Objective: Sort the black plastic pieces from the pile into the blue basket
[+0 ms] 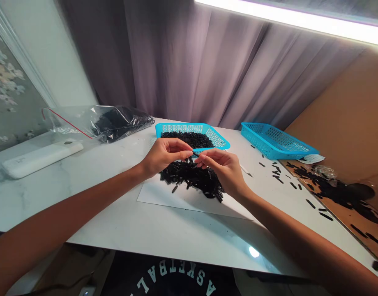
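My left hand and my right hand meet above the middle of the table, both with fingers pinched. Between their fingertips is a short, slim black piece, its exact kind too small to tell. Right below lies a heap of similar narrow black pieces on a white sheet. Just behind my hands stands a blue perforated basket with many more black pieces in it; my fingers partly hide its front rim.
A clear bag of black items and a long white device lie at the left. Back right is a second blue basket. Loose black pieces are scattered near a brown board with a dark pile. A thin tool lies beside my right hand.
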Motion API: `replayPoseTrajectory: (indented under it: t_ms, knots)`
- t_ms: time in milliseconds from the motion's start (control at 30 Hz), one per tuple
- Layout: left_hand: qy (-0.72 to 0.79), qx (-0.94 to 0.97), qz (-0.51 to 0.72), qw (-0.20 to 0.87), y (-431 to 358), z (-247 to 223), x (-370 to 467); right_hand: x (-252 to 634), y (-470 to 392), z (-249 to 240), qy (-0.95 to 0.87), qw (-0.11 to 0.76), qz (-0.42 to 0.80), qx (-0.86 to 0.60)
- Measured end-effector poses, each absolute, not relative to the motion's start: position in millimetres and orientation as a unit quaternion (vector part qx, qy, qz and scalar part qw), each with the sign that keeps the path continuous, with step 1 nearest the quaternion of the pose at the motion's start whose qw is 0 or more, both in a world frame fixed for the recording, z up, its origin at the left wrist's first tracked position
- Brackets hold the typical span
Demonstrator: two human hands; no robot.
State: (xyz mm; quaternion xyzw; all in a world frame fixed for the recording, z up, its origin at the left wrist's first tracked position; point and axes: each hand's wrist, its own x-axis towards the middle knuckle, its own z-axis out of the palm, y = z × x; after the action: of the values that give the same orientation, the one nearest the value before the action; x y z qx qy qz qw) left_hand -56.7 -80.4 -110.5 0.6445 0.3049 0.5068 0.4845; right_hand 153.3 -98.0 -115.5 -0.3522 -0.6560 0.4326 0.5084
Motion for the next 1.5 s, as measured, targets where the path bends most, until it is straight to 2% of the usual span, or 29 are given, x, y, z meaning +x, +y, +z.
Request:
replayPoseTrajectory:
  t_ms: [167,433,600,700,833,1200,1500]
  knots:
    - [0.304,0.633,0.506,0.501,-81,-111,-56,153,-96,-116,-0.66,0.511,0.414,-0.362]
    - [0.295,0.6,0.531,0.521,-75,-115,-59,150,-35,-97,-0.656,0.535,0.344,-0.407]
    - [0.283,0.589,0.555,0.515,-74,-115,-59,143,-71,-101,-0.675,0.464,0.457,-0.347]
    - [0.273,0.599,0.553,0.511,-76,-117,-56,144,-98,-108,-0.63,0.463,0.514,-0.353]
    - [0.265,0.618,0.544,0.502,-80,-116,-53,146,-110,-109,-0.618,0.473,0.507,-0.37]
    - [0.273,0.716,0.518,0.38,-90,-103,-60,151,-112,-107,-0.64,0.528,0.434,-0.352]
    - [0.279,0.729,0.518,0.35,-91,-102,-59,150,-113,-102,-0.64,0.535,0.438,-0.336]
